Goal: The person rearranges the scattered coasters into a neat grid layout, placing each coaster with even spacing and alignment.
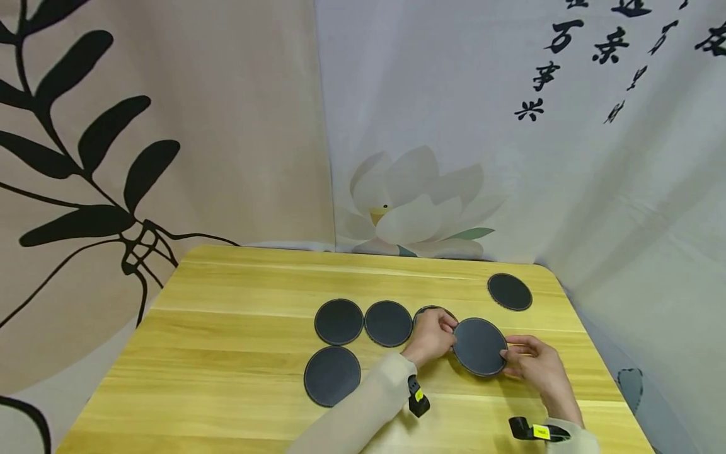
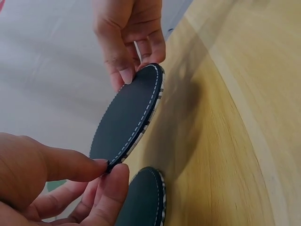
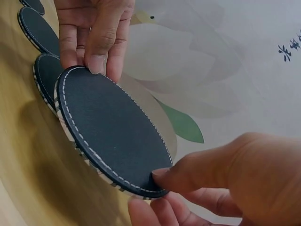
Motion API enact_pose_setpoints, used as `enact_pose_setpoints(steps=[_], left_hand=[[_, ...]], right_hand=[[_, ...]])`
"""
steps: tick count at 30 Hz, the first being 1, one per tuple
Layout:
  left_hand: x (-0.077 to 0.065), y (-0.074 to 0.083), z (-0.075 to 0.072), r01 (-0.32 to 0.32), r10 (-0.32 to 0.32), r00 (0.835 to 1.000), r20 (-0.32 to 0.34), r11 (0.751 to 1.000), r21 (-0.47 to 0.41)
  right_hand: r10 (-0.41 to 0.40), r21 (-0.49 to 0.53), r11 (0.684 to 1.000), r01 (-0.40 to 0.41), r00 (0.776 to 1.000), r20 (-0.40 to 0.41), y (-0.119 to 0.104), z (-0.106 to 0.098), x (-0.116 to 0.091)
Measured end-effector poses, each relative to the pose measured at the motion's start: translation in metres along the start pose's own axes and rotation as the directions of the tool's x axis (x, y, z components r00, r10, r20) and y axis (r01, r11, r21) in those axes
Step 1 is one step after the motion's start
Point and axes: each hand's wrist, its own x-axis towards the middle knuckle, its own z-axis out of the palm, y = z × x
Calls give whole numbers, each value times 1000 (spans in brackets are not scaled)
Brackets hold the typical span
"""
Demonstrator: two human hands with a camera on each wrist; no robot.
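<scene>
Both hands hold one round black coaster (image 1: 479, 347) with white edge stitching above the table. My left hand (image 1: 432, 335) pinches its left edge between thumb and fingers; my right hand (image 1: 530, 366) pinches the opposite edge. In the right wrist view the coaster (image 3: 113, 132) is tilted, and a patterned rim shows along its underside. Behind the left hand lies another coaster (image 1: 435, 309), partly hidden by that hand. Left of it, two coasters lie side by side, the nearer one (image 1: 388, 323) and the farther one (image 1: 339, 321).
A coaster (image 1: 332, 376) lies in front of the leftmost one, close to the left sleeve (image 1: 363, 403). Another coaster (image 1: 510, 291) lies near the back right corner of the wooden table (image 1: 227, 353). Printed curtains (image 1: 255, 126) hang behind the table's far edge.
</scene>
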Motion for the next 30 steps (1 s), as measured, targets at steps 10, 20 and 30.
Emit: enact_pose_setpoints(steps=[10, 20, 30], left_hand=[[-13, -9, -17, 1, 0, 1000, -32, 1000, 22], [-28, -18, -35, 9, -8, 999, -54, 1000, 29], [-43, -33, -53, 10, -6, 997, -78, 999, 48]], right_hand=[[-35, -2, 999, 35, 999, 22, -5, 19, -3], [-60, -26, 998, 62, 996, 63, -9, 38, -8], [-67, -5, 998, 68, 994, 91, -12, 63, -13]])
